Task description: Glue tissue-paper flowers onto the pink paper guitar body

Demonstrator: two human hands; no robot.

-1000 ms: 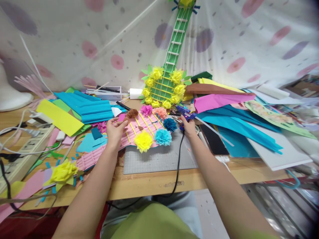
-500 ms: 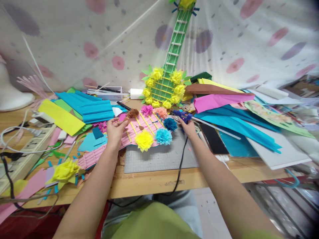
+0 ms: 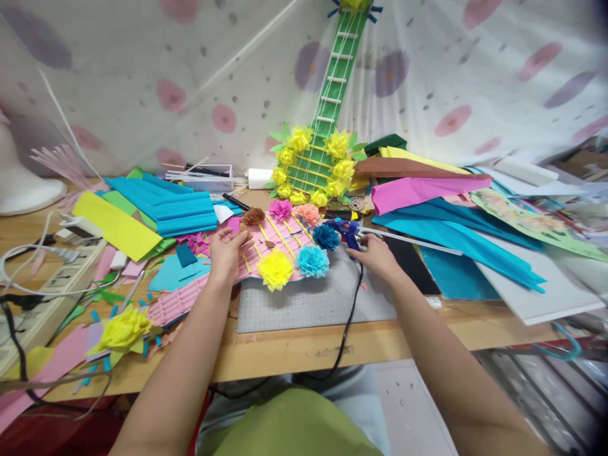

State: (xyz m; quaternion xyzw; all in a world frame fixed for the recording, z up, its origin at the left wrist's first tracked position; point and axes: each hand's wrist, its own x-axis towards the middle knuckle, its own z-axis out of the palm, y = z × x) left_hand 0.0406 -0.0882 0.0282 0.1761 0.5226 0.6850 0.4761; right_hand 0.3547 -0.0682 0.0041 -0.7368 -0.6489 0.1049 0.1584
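A pink paper guitar (image 3: 259, 244) with yellow strips lies slanted on the desk, its body partly over a grey cutting mat (image 3: 304, 310). Around the body sit paper flowers: brown (image 3: 253, 216), magenta (image 3: 280, 209), coral (image 3: 307, 214), dark blue (image 3: 325, 237), light blue (image 3: 312, 260) and yellow (image 3: 275, 268). My left hand (image 3: 227, 253) is closed on the guitar's left edge, below the brown flower. My right hand (image 3: 377, 256) has its fingers closed at the handle of a blue hot glue gun (image 3: 346, 231), right of the dark blue flower. A long white glue stick (image 3: 413, 240) extends from its back.
A green paper guitar (image 3: 327, 120) with yellow flowers leans against the curtain behind. Folded blue paper (image 3: 185, 212) lies left; more coloured sheets (image 3: 427, 190) lie right. A power strip (image 3: 57, 285) sits at the left edge. The gun's black cord (image 3: 349, 323) hangs over the desk's front.
My right hand has shifted slightly right and now sits at the glue gun's handle, more of which shows. The cord moved right with it. My left hand stays at the guitar's edge.
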